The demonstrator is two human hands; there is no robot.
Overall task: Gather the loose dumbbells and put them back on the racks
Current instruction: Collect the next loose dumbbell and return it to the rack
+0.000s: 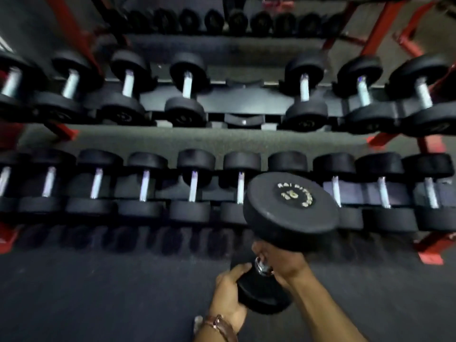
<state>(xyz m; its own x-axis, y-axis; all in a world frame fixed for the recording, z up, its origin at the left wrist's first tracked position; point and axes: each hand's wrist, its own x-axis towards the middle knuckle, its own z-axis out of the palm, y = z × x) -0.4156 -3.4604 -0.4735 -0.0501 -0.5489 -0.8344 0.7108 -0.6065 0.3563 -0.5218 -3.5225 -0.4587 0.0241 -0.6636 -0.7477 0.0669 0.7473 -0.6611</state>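
Black round-headed dumbbell (291, 208), chrome handle (gold lettering, blurred), gripped by both hands

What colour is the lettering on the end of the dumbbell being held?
Pale gold lettering on the black dumbbell, seen in the head view.

Held black round-headed dumbbell (291, 213): matt rubber-looking heads, faintly scuffed, pale printed lettering on the upper face at 1 o'clock; short handle is bright polished metal, glossy. Racked black dumbbells (192, 186) across 9 to 3 o'clock: same dull rubbery heads, satin silver metal handles. Red-and-black steel rack (430, 245): painted frame, smooth dark saddles with slight sheen. Dark speckled rubber floor (98, 304): matt, grainy. Brown wrist strap (219, 325) at 6 o'clock, leather-like, slightly shiny.
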